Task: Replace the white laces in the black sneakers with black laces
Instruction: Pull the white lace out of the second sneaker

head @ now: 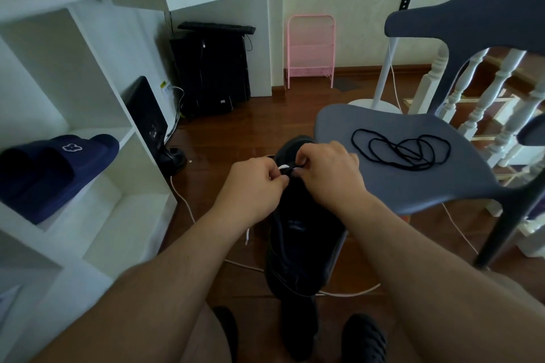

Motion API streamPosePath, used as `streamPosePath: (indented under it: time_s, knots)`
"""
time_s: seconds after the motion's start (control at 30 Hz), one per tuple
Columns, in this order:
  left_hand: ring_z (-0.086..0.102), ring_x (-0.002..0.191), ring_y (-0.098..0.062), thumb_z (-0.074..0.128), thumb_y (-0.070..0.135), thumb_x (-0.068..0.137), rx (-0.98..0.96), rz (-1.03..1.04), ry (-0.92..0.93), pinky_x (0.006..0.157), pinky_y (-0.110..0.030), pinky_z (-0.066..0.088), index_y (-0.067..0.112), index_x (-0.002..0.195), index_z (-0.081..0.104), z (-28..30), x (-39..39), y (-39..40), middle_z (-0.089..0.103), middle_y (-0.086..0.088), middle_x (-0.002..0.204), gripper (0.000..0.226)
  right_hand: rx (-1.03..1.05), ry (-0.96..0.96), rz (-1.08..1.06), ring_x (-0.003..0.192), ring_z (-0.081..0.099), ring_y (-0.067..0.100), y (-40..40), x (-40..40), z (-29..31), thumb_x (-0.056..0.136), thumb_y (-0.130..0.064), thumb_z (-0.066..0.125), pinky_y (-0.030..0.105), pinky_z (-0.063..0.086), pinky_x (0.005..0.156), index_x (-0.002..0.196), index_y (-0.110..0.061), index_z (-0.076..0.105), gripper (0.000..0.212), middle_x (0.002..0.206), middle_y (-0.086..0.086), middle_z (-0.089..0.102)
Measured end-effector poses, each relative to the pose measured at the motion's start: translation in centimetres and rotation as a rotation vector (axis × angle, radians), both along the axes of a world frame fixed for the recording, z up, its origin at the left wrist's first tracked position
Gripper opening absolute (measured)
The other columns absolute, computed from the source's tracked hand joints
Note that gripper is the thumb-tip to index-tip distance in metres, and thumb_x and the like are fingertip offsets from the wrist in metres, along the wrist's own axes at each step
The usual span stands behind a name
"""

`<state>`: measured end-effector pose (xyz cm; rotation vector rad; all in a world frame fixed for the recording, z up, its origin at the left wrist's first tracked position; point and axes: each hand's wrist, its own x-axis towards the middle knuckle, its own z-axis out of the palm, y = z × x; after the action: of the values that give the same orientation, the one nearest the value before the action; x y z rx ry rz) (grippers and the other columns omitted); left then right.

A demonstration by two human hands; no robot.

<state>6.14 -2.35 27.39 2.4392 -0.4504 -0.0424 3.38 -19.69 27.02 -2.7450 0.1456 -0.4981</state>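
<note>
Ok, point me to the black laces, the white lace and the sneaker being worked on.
black laces [401, 152], head view, middle of the loose coil on the chair seat.
white lace [285, 167], head view, short bit showing between the fingers of both hands.
black sneaker [303, 247], head view, dark upper below the hands.

Two hands: left hand [253, 186], right hand [330, 171]. One black sneaker [298, 244]. One white lace [285, 168]. One tangle of black laces [401, 150], strand count unclear. One grey chair [383, 186]. One blue slipper [53, 168], far left.
</note>
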Motion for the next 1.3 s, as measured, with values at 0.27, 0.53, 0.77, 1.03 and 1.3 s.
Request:
streamPosePath:
  time_s: [0.27, 0.53, 0.77, 1.03, 1.3]
  knots:
    - [0.063, 0.063, -0.008, 0.071, 0.04, 0.098, -0.082, 0.097, 0.008, 0.053, -0.025, 0.041, 0.027, 0.076, 0.069, 0.7, 1.0, 1.0, 0.068, 0.006, 0.072, 0.026, 0.219, 0.109, -0.34, 0.1, 0.061, 0.032, -5.1, -0.3, 1.9, 0.096, -0.027, 0.066, 0.051, 0.054, 0.093, 0.093, -0.024, 0.065, 0.004, 0.1, 0.005, 0.067]
    - [0.061, 0.057, -0.012, 0.07, 0.04, 0.098, -0.058, 0.058, 0.013, 0.05, -0.025, 0.04, 0.028, 0.076, 0.067, 0.4, 0.7, 1.1, 0.064, 0.005, 0.066, 0.026, 0.254, 0.187, -0.039, 0.11, 0.044, 0.027, -2.1, -1.0, 2.2, 0.084, -0.025, 0.063, 0.052, 0.045, 0.099, 0.102, -0.041, 0.056, 0.025, 0.109, -0.004, 0.045]
    - [0.061, 0.061, -0.006, 0.069, 0.045, 0.098, 0.0, 0.005, -0.017, 0.049, -0.02, 0.036, 0.031, 0.077, 0.065, 0.3, -0.1, 0.1, 0.066, 0.008, 0.072, 0.025, -0.058, -0.005, -0.007, 0.112, 0.042, 0.023, 0.5, -0.5, 0.2, 0.093, -0.05, 0.069, 0.042, 0.03, 0.086, 0.093, -0.038, 0.066, 0.012, 0.107, -0.01, 0.041]
    - [0.063, 0.064, -0.01, 0.07, 0.039, 0.098, -0.045, 0.065, -0.006, 0.052, -0.025, 0.041, 0.027, 0.076, 0.068, 0.9, 0.8, 1.0, 0.068, 0.007, 0.071, 0.026, -0.001, 0.182, -0.38, 0.125, 0.039, 0.037, -4.8, 0.3, 1.3, 0.095, -0.049, 0.067, 0.06, 0.041, 0.099, 0.109, -0.028, 0.072, 0.027, 0.124, 0.005, 0.044]
    - [0.064, 0.065, -0.012, 0.071, 0.041, 0.096, -0.033, 0.081, 0.008, 0.054, -0.028, 0.044, 0.027, 0.075, 0.068, 0.5, 1.0, 1.3, 0.068, 0.006, 0.071, 0.026, 0.112, 0.189, -0.183, 0.133, 0.033, 0.036, -3.7, -0.5, 1.7, 0.094, -0.046, 0.065, 0.058, 0.037, 0.101, 0.119, -0.037, 0.07, 0.026, 0.141, -0.001, 0.046]
